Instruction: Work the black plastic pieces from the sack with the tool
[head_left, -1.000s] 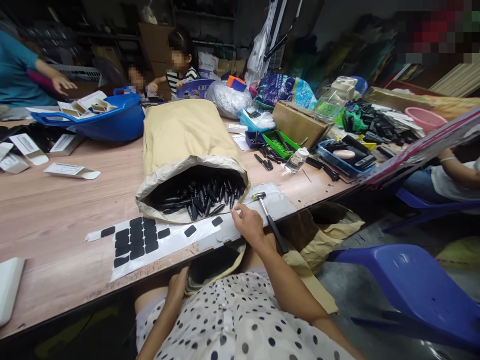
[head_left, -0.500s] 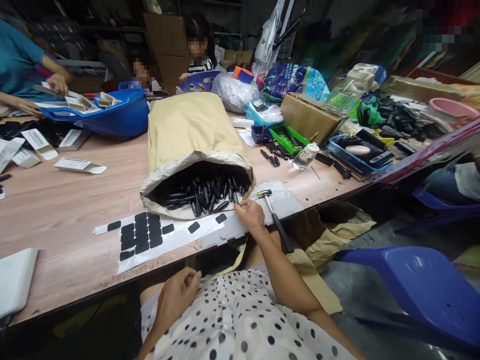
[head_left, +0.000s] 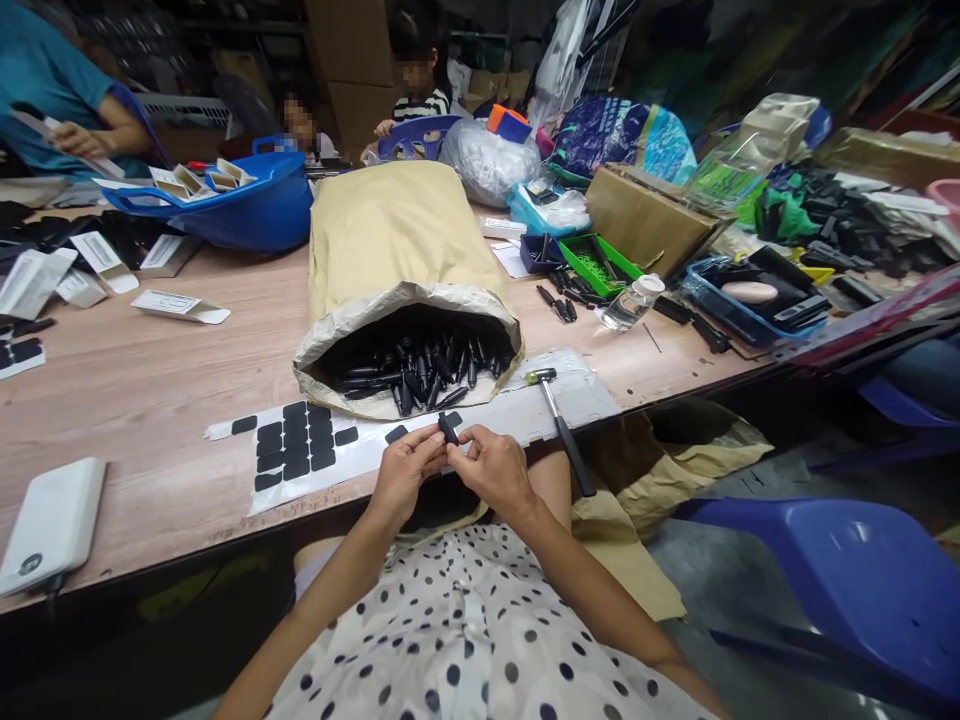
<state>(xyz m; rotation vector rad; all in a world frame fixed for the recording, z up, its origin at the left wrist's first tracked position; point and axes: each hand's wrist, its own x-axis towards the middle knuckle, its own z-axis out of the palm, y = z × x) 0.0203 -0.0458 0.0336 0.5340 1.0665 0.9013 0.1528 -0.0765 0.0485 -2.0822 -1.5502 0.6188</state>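
My left hand (head_left: 405,472) and my right hand (head_left: 491,468) meet at the near table edge, both pinching one small black plastic part (head_left: 448,428) between their fingertips. Just beyond them lies a tan paper sack (head_left: 390,240) on its side, its open mouth full of the same black parts (head_left: 420,370). A white backing sheet (head_left: 360,455) with several black adhesive pads (head_left: 296,453) lies flat under and left of my hands. A small hammer (head_left: 559,425) rests to the right of my right hand.
A white power bank (head_left: 52,525) sits at the near left. A blue basin (head_left: 247,210) with folded cartons stands at the back left, where other people work. Trays, a water bottle (head_left: 630,303) and a cardboard box crowd the right. A blue chair (head_left: 832,580) stands to my right.
My right hand drew back from the sack's mouth with a black part. My left hand rose from my lap to meet it at the table edge. The view shifted slightly.
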